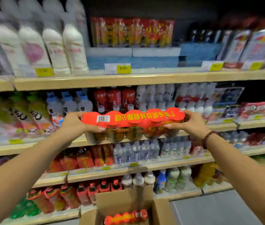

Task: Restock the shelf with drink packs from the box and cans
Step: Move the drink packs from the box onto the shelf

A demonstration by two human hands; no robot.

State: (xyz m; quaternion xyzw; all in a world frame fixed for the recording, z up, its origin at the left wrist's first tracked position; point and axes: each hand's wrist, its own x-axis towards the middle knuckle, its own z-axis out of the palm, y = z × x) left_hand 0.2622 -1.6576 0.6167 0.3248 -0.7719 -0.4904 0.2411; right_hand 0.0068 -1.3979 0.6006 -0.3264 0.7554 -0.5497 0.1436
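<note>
Drink pack (pixel 132 118) in both hands, above the open box (pixel 125 203).
I am gripping its ends, left hand (pixel 73 122) and right hand (pixel 191 123) closed around it; bottles below the red wrap are blurring, labels unreadable.

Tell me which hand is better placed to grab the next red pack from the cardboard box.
Probably neither: the left hand and right hand each grip an end of the red-topped drink pack.

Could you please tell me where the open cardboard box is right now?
In the head view, the open brown cardboard box sits at the bottom centre, on the floor before the lowest shelf, with a red-wrapped drink pack inside.
</note>
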